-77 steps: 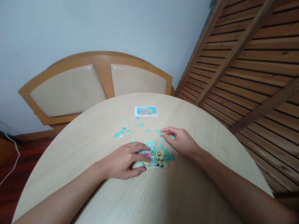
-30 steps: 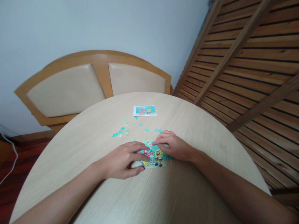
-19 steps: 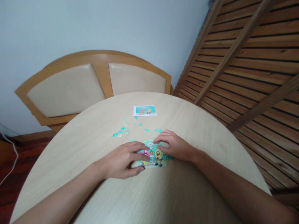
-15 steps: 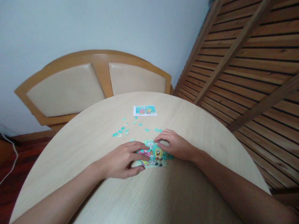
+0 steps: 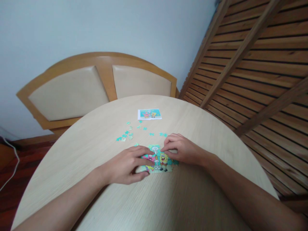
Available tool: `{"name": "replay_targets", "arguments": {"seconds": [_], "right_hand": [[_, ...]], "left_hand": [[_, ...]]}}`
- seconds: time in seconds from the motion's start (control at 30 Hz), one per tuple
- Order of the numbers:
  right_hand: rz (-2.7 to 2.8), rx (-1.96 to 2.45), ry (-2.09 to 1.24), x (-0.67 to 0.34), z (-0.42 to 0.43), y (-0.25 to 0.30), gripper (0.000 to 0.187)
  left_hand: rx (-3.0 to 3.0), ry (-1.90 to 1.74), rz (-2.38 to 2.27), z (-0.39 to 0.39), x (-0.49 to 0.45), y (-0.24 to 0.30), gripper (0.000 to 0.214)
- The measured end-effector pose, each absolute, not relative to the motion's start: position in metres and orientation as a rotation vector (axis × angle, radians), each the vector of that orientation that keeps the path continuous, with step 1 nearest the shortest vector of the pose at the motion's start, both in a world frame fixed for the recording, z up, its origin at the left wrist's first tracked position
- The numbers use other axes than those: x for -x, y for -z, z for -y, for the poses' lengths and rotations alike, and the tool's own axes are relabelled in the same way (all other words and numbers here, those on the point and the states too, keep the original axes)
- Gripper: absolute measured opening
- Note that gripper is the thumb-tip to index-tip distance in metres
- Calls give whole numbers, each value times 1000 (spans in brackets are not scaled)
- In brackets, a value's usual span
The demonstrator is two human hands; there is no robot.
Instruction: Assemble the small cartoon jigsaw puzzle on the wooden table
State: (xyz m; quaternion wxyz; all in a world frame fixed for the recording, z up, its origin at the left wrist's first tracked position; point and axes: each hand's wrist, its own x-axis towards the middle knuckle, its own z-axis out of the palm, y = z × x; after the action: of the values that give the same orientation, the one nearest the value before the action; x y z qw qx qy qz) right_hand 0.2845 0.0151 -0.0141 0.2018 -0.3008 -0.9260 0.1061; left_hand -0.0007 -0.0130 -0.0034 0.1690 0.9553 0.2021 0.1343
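Puzzle (image 5: 160, 160), partly covered
Left hand (image 5: 127, 165) spread over its left; right hand (image 5: 183, 148) at its top right, pinch unclear; loose pieces (image 5: 126, 132) beyond.

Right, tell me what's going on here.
A person's left hand lies spread over the left part of a partly built puzzle on a table. The right hand is at the puzzle's top right; whether it grips anything can't be made out. Loose pieces lie beyond, with a picture behind them.
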Motion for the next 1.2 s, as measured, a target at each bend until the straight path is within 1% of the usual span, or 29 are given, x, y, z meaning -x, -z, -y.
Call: {"name": "replay_targets", "arguments": {"seconds": [0.17, 0.37, 0.43, 0.63, 0.8, 0.9, 1.0, 1.07, 1.2], "right_hand": [[2567, 910, -270, -287, -17, 11, 15], [2272, 1414, -195, -304, -27, 11, 20], [2242, 1503, -205, -306, -29, 13, 20], [2320, 1487, -249, -303, -29, 19, 23], [2239, 1559, -249, -304, -29, 20, 26], [2113, 1707, -248, -310, -29, 13, 24], [2043, 1858, -248, -316, -27, 3, 20], [2027, 1908, -266, -317, -25, -2, 19], [2038, 1926, -355, -317, -21, -4, 15]], "left_hand": [[-2722, -361, -589, 14, 1, 4, 33], [-2713, -385, -576, 15, 1, 2, 31], [-2710, -398, -574, 15, 1, 2, 30], [-2711, -426, -564, 14, -1, 2, 28], [-2740, -423, -584, 12, 3, 1, 27], [-2742, -448, -881, 5, 13, -4, 26], [-2576, -522, -1534, -4, 29, -12, 30], [-2424, -465, -1837, -10, 39, -15, 30], [-2288, -356, -2087, -16, 54, -14, 31]]}}
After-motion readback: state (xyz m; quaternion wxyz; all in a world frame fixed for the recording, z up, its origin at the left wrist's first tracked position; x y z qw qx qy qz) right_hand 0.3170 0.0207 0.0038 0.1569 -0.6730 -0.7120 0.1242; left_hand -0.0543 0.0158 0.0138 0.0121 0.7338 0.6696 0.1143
